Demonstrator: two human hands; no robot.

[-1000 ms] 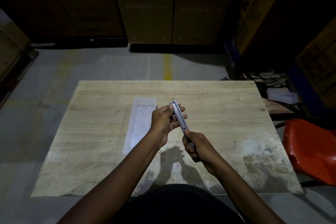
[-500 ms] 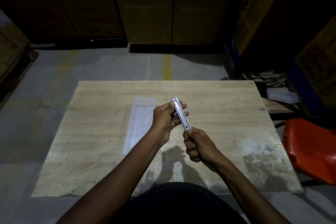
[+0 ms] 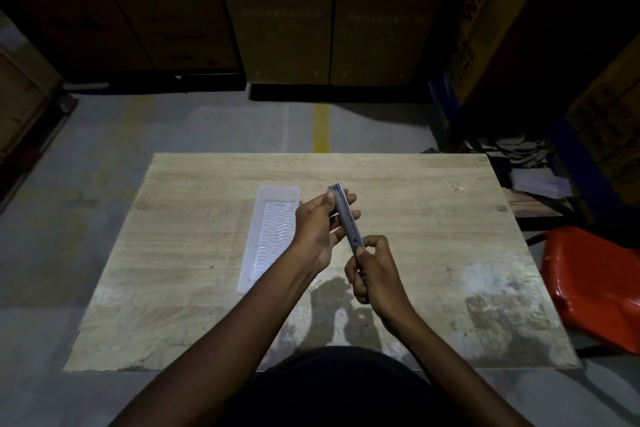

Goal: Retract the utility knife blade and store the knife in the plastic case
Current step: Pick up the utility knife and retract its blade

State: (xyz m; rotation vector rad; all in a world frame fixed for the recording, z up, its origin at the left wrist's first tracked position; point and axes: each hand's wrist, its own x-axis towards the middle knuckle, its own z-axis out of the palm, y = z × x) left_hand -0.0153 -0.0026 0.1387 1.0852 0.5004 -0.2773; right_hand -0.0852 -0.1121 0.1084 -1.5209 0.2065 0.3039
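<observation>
A dim warehouse is showing here: big cartons [image 3: 277, 10] are standing beyond the hands, a yellow line [image 3: 321, 128] is running across bare concrete floor [image 3: 207, 128].

A light wooden table [image 3: 398, 184] fills the middle of the frame, with pale worn patches on its lower right part. At the right edge stands an orange-red plastic chair [image 3: 595, 284]. Large cardboard boxes [image 3: 280, 17] line the top, and a yellow floor line [image 3: 321, 128] runs across the grey floor behind the table.
</observation>
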